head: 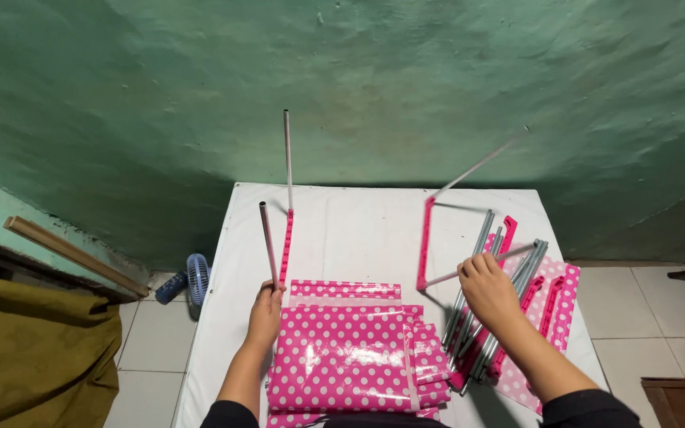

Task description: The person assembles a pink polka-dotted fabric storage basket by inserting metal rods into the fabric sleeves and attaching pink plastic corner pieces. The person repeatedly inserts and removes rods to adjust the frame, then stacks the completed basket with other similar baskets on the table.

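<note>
A person's left hand [265, 315] is gripping a pink-and-metal rod frame [287, 230], its long axis standing nearly upright above closed fingers at the table's [358, 230] left side. The right hand [487, 289], fingers wrapped around a thin rod, is lifting a second pink frame [425, 242] that is rising just left of that hand and leaning away toward the green wall [406, 87]. Folded pink polka-dot fabric [350, 357] is lying between the two hands; a bundle of grey tubes [489, 269] is crowding the right hand from below.
</note>
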